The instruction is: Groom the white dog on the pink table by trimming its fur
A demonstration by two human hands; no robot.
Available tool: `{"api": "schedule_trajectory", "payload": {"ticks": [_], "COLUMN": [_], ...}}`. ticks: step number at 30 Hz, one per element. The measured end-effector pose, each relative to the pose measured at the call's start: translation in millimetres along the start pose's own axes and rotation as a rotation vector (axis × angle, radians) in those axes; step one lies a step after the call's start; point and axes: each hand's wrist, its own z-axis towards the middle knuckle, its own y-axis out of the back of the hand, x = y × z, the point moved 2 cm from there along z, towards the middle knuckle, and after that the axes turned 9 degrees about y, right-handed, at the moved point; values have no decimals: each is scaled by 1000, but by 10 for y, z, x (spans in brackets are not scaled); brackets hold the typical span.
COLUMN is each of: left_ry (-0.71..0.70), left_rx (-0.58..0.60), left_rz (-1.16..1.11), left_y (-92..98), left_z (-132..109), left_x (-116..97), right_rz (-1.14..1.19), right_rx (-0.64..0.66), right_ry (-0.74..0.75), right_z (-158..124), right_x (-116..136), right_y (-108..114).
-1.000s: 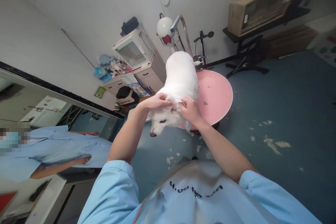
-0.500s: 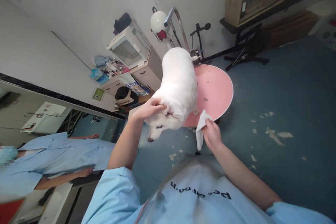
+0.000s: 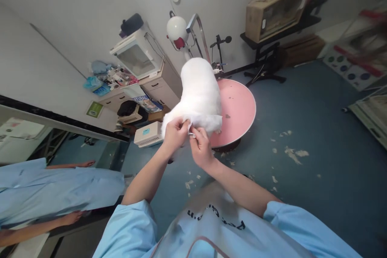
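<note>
A white dog (image 3: 199, 82) stands on a round pink table (image 3: 240, 109), its head low in front of me and its face mostly hidden behind my hands. My left hand (image 3: 176, 135) is closed in a pinch at the dog's ear, which its fingers largely cover. Right beside it, my right hand (image 3: 202, 147) grips a thin white cloth (image 3: 191, 130) and presses it to the ear area. The fingertips of both hands almost touch. Where the cloth ends against the white fur is hard to make out.
A person in a blue smock (image 3: 60, 187) appears at the left. Behind the dog are a lamp-like white dome (image 3: 177, 29), a metal arm (image 3: 201, 32) and a cabinet (image 3: 163, 86). A pet carrier (image 3: 148, 134) sits left of the table. Fur tufts (image 3: 293, 155) litter the blue floor.
My right hand has moved left with the white cloth, from beside the table edge to the dog's ear. The dog's face is now hidden. The view has shifted slightly right.
</note>
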Motion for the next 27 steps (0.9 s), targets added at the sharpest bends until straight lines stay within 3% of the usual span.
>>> {"api": "schedule_trajectory", "payload": {"ticks": [4,7,11,13,16,18,20,24,27], "left_ry": [-155,-320,-456,-505,-518,-473,-428,-380,-362], "left_rx": [-98,-83,50,123,197,224,241,277,296], "left_rz": [160,248,363,433,507,488,424,291,274], "left_y": [-4,-8,-71,-129,-209,-225,-203,-104,-87], "left_z": [-69,-102,-119,-125,-125,-111,-89,-52,-43], "left_x": [6,-44,-75,-61,-19,8,21,15,29], "right_rz": [111,122,-184,-299,-50,144,371,910,674], "right_rx": [-53,-8,257,386,514,560,498,188,228], "right_ry": [-126,-228,-262,-359,-566,-622,-655,-679,-614], "right_z": [20,57,125,136,105,73,37,-55,-88], "right_x": [3,-77,-165,-199,-245,-269,-292,-300,-299], "right_y": [-42,-62,49,131,167,125,59,-43,-33]}}
